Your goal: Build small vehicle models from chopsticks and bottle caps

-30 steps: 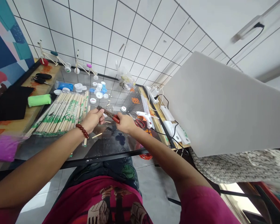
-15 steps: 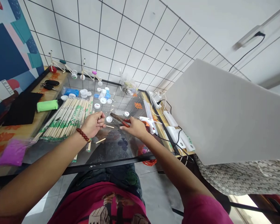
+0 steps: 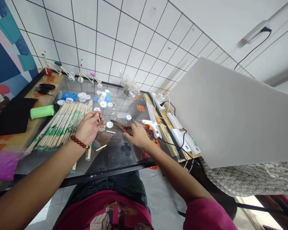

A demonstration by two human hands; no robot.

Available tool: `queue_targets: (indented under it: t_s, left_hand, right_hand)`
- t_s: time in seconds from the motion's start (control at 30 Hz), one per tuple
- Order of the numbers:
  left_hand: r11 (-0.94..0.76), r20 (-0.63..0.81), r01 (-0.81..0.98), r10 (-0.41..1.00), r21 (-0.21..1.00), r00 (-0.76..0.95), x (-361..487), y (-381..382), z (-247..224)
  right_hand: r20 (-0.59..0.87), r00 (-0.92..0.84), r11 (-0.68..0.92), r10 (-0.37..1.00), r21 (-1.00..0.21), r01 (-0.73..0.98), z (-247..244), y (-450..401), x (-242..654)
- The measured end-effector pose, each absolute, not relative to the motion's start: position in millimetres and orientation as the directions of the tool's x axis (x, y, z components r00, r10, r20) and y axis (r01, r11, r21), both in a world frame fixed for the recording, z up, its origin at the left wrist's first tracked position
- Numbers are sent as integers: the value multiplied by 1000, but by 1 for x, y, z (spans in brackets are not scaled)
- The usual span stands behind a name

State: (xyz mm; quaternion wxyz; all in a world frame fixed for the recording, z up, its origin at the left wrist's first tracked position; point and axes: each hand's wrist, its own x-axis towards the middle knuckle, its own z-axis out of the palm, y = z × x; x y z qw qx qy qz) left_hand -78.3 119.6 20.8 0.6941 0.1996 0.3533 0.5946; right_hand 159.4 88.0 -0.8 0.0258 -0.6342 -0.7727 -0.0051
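My left hand (image 3: 89,127), with a beaded bracelet at the wrist, is closed in a pinch above the table. A short piece of wooden stick (image 3: 99,120) shows at its fingertips, partly hidden by the fingers. My right hand (image 3: 138,135) is wrapped over the red handles of a pair of pliers (image 3: 118,124). The jaws point left, toward a white bottle cap (image 3: 109,125) on the table. Two cut stick pieces, one (image 3: 110,132) near the cap and another (image 3: 101,148) closer to me, lie on the dark tabletop.
Wrapped chopsticks (image 3: 60,127) lie on the left beside a green roll (image 3: 42,112). More caps (image 3: 103,103) and stick models (image 3: 81,76) stand toward the tiled wall. A white glue gun (image 3: 153,126), cables and power strips (image 3: 180,135) lie right, beside a big white panel (image 3: 230,115).
My left hand has shifted slightly left, and the stick piece at its fingertips shows more clearly. My right hand stays on the pliers, lying lower at the table. The view has turned a little.
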Motion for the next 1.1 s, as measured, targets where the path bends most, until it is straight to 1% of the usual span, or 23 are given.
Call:
queue_targets:
  t_s: [0.07,0.13,0.17,0.2,0.27,0.33,0.43,0.53,0.63,0.73,0.83,0.9,0.93,0.97,1.03,1.07,1.1]
  left_hand:
    - [185,-259,-710,966,679,5,-80,122,21]
    - [184,-295,-737,955,650,-22,-82,124,24]
    - [187,-318,-746,948,639,-34,-83,125,25]
    - [189,-336,-753,941,630,-45,-83,126,27]
    - [194,-359,-757,931,624,-57,-83,127,29]
    - [205,-376,-755,925,623,-60,-83,127,30]
    - [241,-411,-752,911,614,-44,-85,127,29]
    - [283,-436,-742,900,607,-14,-87,126,26]
    - [283,-417,-725,909,627,-6,-87,125,24]
    - [298,-422,-717,906,630,6,-86,125,23]
    - [334,-452,-718,892,611,30,-84,124,23]
    - [352,-457,-710,888,611,47,-82,123,22]
    - [357,-455,-704,889,615,53,-81,123,21]
    - [355,-449,-699,892,621,54,-80,122,21]
    - [336,-436,-692,899,639,33,-78,120,19]
    - [327,-434,-687,901,648,20,-77,120,19]
    - [322,-432,-680,902,659,8,-76,120,19]
  right_hand:
    - [10,-224,224,975,35,974,8,90,159]
    - [-70,-253,257,965,58,965,22,103,154]
    - [-104,-267,273,958,44,961,30,115,149]
    - [-105,-268,270,958,10,963,36,131,143]
    - [-23,-264,262,964,-69,963,46,175,126]
    - [-6,-190,188,982,-122,975,47,227,107]
    - [1,-114,113,993,-144,983,37,296,84]
    - [3,-45,45,999,-169,985,23,339,73]
    - [-21,-10,6,1000,-198,980,14,357,71]
    - [-40,13,-22,999,-225,974,16,360,74]
    - [-30,26,-33,999,-255,966,28,343,81]
    - [-6,13,-14,1000,-288,958,38,315,87]
    - [11,-6,10,1000,-315,949,41,295,90]
    - [38,-46,57,998,-367,928,42,272,93]
    - [98,-177,197,979,-667,719,41,220,98]
    - [117,-215,227,970,-758,612,37,194,100]
    - [130,-226,237,965,-800,552,33,168,102]
